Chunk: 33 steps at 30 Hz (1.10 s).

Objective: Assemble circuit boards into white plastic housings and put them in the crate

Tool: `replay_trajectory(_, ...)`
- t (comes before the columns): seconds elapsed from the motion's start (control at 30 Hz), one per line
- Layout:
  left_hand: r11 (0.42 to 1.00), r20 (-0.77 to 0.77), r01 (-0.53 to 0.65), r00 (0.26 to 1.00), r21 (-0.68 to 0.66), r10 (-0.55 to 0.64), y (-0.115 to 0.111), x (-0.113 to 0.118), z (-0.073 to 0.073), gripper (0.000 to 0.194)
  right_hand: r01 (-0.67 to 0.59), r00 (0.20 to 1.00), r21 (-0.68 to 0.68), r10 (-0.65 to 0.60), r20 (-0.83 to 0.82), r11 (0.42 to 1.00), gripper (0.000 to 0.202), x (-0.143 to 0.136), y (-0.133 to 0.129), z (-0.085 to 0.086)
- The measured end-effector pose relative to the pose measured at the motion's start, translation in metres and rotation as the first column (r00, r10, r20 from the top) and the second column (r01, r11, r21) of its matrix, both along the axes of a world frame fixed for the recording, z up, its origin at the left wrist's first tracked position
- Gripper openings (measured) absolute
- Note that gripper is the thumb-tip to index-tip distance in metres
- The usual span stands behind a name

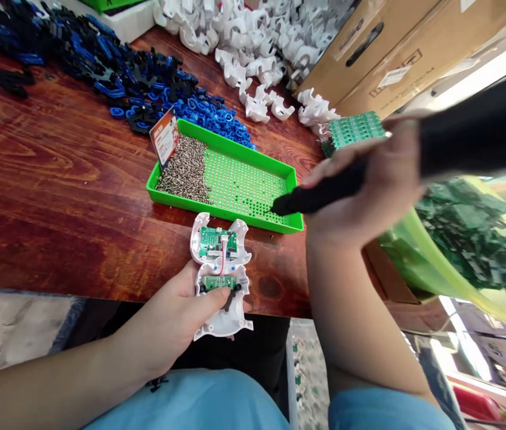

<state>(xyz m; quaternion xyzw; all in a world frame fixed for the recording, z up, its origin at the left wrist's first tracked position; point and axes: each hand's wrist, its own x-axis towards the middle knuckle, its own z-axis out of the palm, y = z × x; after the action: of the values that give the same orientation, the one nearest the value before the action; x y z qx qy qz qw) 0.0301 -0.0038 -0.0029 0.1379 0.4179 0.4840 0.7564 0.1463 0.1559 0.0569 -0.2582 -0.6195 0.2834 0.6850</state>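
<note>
My left hand (pixel 190 310) grips an opened white plastic housing (pixel 228 321) at the table's front edge, thumb pressed on its lower half. Both halves hold green circuit boards (pixel 212 240), joined by thin red and white wires. My right hand (pixel 369 191) is wrapped round a black electric screwdriver (pixel 338 186), blurred at its rear. Its tip points down at the right end of a green screw tray (pixel 224 210). Small screws (pixel 185 170) are heaped in the tray's left part; the rest is a perforated plate with many filled holes. A printed card (pixel 164 138) stands at the tray's left end.
Blue and black plastic parts (pixel 145 83) lie heaped at the back left, white shells (pixel 253 42) behind the tray. Cardboard boxes (pixel 387 48) stand back right, near a stack of green circuit boards (pixel 355 129). A yellow-green bag (pixel 441 263) of green pieces sits at the right.
</note>
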Motion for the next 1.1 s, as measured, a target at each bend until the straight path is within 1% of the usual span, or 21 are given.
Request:
replay_trajectory(0.07,1.0,0.001,0.002,1.0,-0.024,-0.002,0.0,0.0,0.003,0.027,0.012,0.995,0.059,-0.006,-0.097,0.998,0.02,-0.011,0.026,-0.009)
replay_trajectory(0.13,0.999,-0.008,-0.004,1.0,-0.045,0.004,0.0,0.0,0.005,0.028,0.007,0.994,0.082,0.002,-0.111,0.997,0.025,-0.018,0.043,-0.017)
replay_trajectory(0.2,0.999,-0.007,-0.003,1.0,-0.044,0.003,0.0,0.0,0.005,0.028,0.013,0.995,0.084,-0.004,-0.101,0.996,0.03,-0.021,0.051,-0.023)
replay_trajectory(0.33,1.0,0.01,0.009,1.0,-0.015,-0.009,0.001,-0.001,0.0,0.028,-0.012,0.992,0.065,0.02,-0.126,0.998,0.032,-0.023,0.05,-0.025)
replay_trajectory(0.4,1.0,0.005,0.005,1.0,-0.023,-0.005,0.0,-0.001,0.0,0.028,-0.026,0.988,0.045,0.032,-0.153,0.999,0.031,-0.024,0.048,-0.024)
replay_trajectory(0.5,0.999,-0.001,-0.002,1.0,-0.046,0.002,0.0,0.0,0.003,0.028,-0.04,0.985,0.026,0.043,-0.165,0.999,0.03,-0.024,0.047,-0.023)
replay_trajectory(0.67,0.996,-0.02,-0.019,1.0,-0.092,0.017,0.001,0.0,0.01,0.022,-0.058,0.99,0.044,0.063,-0.122,0.997,0.033,-0.022,0.044,-0.022)
replay_trajectory(0.77,0.997,-0.013,-0.017,1.0,-0.078,0.016,0.001,0.0,0.011,0.02,-0.073,0.991,0.057,0.078,-0.11,0.996,0.034,-0.023,0.044,-0.024)
replay_trajectory(0.87,0.997,-0.005,-0.018,1.0,-0.069,0.018,0.002,0.0,0.01,0.019,-0.041,0.991,0.053,0.047,-0.129,0.998,0.029,-0.024,0.046,-0.027)
replay_trajectory(0.97,0.997,-0.009,-0.026,1.0,-0.074,0.026,0.001,0.0,0.009,0.019,-0.006,0.984,0.077,0.019,-0.175,0.997,0.021,-0.024,0.044,-0.021)
replay_trajectory(1.03,0.999,0.012,-0.024,1.0,-0.048,0.024,0.0,0.0,0.007,0.021,0.038,0.976,0.095,-0.016,-0.218,0.995,0.012,-0.021,0.034,-0.007)
replay_trajectory(1.07,0.999,0.023,-0.025,0.999,-0.034,0.026,-0.001,0.0,0.006,0.022,0.059,0.972,0.08,-0.039,-0.232,0.995,0.008,-0.019,0.026,0.002)
replay_trajectory(1.1,0.999,0.031,-0.029,0.999,-0.025,0.03,-0.001,0.001,0.005,0.024,0.07,0.97,0.047,-0.057,-0.236,0.996,0.009,-0.016,0.015,0.012)
